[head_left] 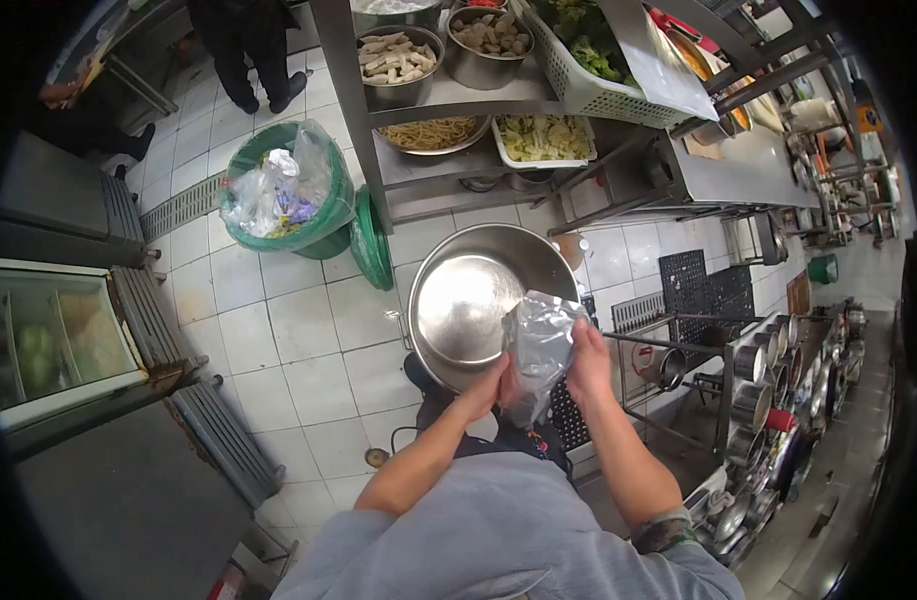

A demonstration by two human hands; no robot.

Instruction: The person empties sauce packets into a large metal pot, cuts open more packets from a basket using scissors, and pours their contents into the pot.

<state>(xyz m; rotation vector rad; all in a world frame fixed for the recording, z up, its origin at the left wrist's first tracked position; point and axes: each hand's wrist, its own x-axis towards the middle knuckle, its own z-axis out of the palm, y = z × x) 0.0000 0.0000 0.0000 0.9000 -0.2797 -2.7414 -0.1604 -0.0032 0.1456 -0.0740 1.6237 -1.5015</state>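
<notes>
Between my two hands is a silvery, see-through plastic bag (pixel 538 345), held over the near right part of a large steel pot (pixel 458 300). My left hand (pixel 486 388) grips the bag's lower left side. On its right edge, my right hand (pixel 586 362) is closed with the fingers partly behind the film. The bag's top end reaches over the pot's opening. The part of the pot's inside that shows is bare shiny metal. What the bag contains, I cannot make out.
A green bin (pixel 318 215) full of plastic waste stands ahead left, its green lid (pixel 371 240) leaning beside it. Steel shelving (pixel 418 185) holds bowls of food and a white basket (pixel 588 95) of greens. Racks of pans (pixel 748 395) line the right. Another person (pixel 243 45) stands far left.
</notes>
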